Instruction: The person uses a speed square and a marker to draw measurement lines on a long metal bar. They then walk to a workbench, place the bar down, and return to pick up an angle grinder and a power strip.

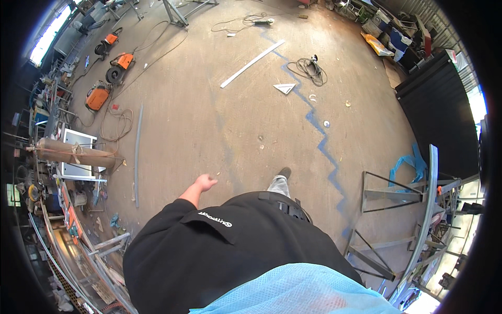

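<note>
My left hand (205,182) hangs in front of my black sleeve, above the bare floor (178,131). Its fingers look loosely curled, and nothing shows in them. My right hand is out of view. One foot in a dark shoe (285,171) steps forward beneath me. Farther ahead lie a long white strip (252,64), a white triangular plate (285,88) and a corded tool resembling an angle grinder (314,59) with its cable coiled. A light blue cloth-like sheet (298,288) covers the bottom of the view.
Orange welding machines (98,96) with cables stand at the left. Near them are a gas cylinder (78,152) and a long grey bar (139,157). Metal frames (392,193) and a long rail (430,193) line the right, below a dark panel (439,110). A blue zigzag line (328,149) marks the floor.
</note>
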Tool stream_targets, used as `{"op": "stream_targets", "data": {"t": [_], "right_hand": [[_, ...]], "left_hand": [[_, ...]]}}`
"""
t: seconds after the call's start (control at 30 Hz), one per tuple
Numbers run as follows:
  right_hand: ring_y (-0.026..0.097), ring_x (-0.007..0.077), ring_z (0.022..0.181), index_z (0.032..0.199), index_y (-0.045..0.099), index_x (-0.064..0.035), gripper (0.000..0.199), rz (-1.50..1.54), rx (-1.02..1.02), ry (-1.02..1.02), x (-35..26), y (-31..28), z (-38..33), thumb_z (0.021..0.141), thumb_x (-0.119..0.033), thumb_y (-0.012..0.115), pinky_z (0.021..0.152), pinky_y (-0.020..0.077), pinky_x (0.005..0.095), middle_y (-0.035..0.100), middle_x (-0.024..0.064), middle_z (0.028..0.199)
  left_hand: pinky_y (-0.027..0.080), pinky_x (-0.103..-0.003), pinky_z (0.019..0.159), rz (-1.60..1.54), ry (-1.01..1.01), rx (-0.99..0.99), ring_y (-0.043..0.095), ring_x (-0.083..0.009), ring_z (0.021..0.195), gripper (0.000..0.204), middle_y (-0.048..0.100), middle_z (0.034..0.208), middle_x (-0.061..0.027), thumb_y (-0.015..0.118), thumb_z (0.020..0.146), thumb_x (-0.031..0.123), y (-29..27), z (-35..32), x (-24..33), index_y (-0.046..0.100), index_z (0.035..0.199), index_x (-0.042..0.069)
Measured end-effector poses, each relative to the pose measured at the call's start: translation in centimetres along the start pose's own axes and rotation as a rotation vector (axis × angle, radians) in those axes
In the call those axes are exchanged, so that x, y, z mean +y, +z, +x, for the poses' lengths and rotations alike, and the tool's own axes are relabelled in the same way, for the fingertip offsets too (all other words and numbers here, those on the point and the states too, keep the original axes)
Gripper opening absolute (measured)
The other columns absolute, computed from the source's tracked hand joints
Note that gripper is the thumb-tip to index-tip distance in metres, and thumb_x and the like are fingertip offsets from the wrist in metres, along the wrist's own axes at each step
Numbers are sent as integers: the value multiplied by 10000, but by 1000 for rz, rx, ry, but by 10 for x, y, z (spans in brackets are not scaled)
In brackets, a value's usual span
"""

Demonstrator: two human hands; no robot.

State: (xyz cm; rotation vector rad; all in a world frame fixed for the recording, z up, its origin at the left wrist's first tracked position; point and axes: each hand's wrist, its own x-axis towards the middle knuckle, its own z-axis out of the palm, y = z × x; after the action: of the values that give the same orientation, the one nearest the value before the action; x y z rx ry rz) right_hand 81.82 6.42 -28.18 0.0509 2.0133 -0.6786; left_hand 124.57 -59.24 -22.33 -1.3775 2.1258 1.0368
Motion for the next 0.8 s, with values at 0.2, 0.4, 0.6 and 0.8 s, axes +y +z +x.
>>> {"op": "stream_targets", "data": {"t": [0.2, 0.4, 0.6, 0.8], "right_hand": [[681, 214, 721, 1154, 718, -5, 333, 33, -46, 20, -163, -77, 47, 1067, -324, 759, 598, 546, 397, 743, 93, 904], [667, 173, 708, 1285, 701, -21, 363, 280, 83, 119, -338, -151, 135, 1095, -329, 725, 556, 520, 356, 740, 91, 945], [715, 168, 785, 1273, 712, -28, 355, 175, 94, -82, -468, -178, 192, 1111, -344, 706, 625, 561, 346, 784, 90, 1034], [707, 169, 760, 1236, 760, -26, 328, 265, 140, 50, -475, -183, 211, 1086, -317, 739, 620, 551, 343, 789, 80, 943]], "left_hand": [[585, -461, 1094, 76, -413, -250, 755, -387, 1268, 757, 807, 1279, -252, 711, 1003, 663, -24, -28, -34, 813, 1253, -43], [591, -450, 1082, -280, -435, -22, 771, -367, 1236, 662, 810, 1282, -242, 759, 983, 575, -52, 36, 55, 816, 1288, -9], [597, -454, 1067, -204, -201, -120, 785, -356, 1187, 625, 826, 1246, -217, 799, 953, 555, -71, 139, 168, 832, 1259, 10], [594, -451, 1071, -46, -236, -214, 781, -370, 1201, 699, 824, 1246, -228, 789, 965, 609, -129, 277, 223, 814, 1298, -4]]}}
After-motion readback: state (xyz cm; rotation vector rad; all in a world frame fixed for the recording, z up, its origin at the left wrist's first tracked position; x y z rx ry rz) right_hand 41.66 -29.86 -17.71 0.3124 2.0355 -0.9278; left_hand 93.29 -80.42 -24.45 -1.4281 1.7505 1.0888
